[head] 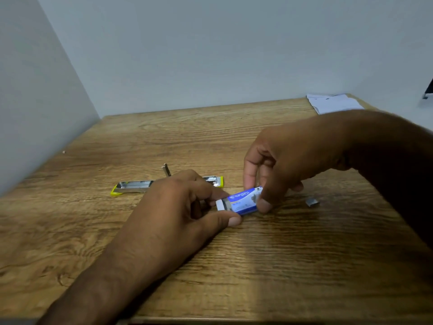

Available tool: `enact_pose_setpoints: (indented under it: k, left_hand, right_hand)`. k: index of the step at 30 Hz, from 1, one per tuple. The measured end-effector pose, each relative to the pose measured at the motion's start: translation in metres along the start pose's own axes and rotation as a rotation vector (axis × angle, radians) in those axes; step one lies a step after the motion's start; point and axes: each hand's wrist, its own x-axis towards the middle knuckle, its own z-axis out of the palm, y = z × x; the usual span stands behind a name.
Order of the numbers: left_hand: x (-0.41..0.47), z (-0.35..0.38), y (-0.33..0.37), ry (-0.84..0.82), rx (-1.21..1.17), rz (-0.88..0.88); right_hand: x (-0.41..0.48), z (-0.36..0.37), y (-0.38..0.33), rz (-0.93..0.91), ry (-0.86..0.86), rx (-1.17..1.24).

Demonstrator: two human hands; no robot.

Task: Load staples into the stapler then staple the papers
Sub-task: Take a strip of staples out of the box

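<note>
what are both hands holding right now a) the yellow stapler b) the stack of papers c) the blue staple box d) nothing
c: the left hand and the right hand both pinch the blue staple box, while the stapler lies open on the table behind them.

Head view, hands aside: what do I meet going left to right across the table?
opened stapler → blue staple box → small loose staple strip → white papers, at the far back corner.
</note>
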Motion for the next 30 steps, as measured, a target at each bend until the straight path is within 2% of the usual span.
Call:
enact_pose_setpoints:
  k: [11, 14, 17, 22, 30]
  left_hand:
    - [-0.008, -0.001, -0.007, 0.038, -0.097, -0.035]
    - [-0.008, -0.002, -0.007, 0.036, -0.082, -0.04]
    - [-0.008, -0.002, -0.007, 0.036, -0.059, -0.045]
    - [-0.009, -0.004, -0.008, 0.017, -0.101, -0.041]
    - [-0.006, -0.005, -0.008, -0.014, -0.138, -0.086]
  right_hand:
    - [-0.011, -0.01, 0.002, 0.066, -0.041, -0.074]
    - [-0.014, -0.01, -0.004, -0.031, 0.098, -0.032]
    - [-0.01, -0.006, -0.013, -0.248, 0.221, -0.001]
    - [-0.003, 0.014, -0.028, -0.372, 0.161, -0.147]
    - [0.0, 0.021, -0.031, -0.386, 0.148, -0.291]
